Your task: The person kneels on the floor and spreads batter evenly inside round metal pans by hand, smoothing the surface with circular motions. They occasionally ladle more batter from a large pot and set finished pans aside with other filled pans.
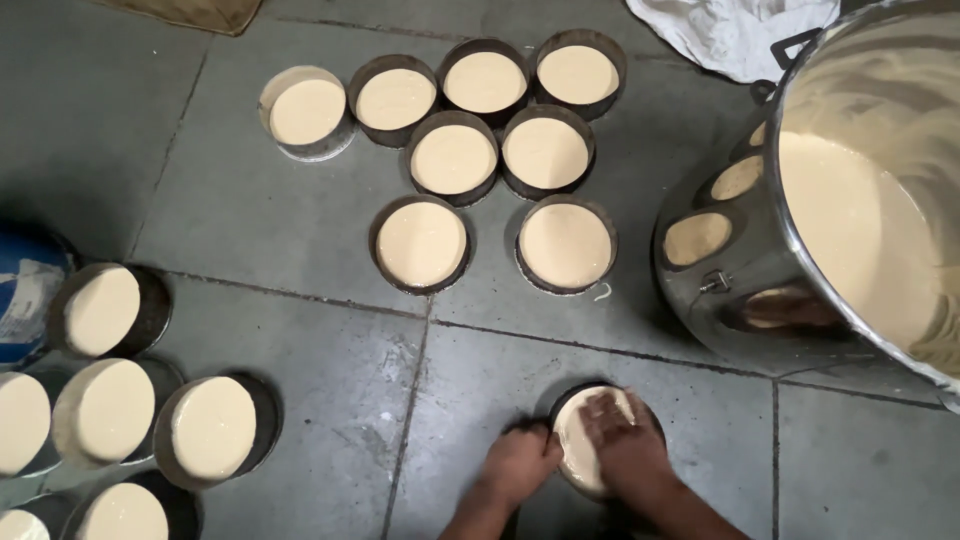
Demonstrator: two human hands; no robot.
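Your left hand (520, 462) sits against the left rim of a round dark tin (600, 440) filled with pale batter, low on the tiled floor (300, 220) near the bottom edge of the view. Your right hand (625, 440) lies flat on top of the tin, fingers spread over the batter surface. Left grip: curled onto the rim. Right grip: released, palm down, resting rather than clasping.

Surroundings: a cluster of eight filled tins (480, 150) stands well apart at the far side, several touching. A second group of filled tins (120, 410) lies off to the left, beside a blue-and-white container (25, 290). A large steel vat (760, 240) holding batter stands to the right, near the held tin but apart. A white cloth (730, 30) lies behind it. Nothing lies between the hands and the tin.
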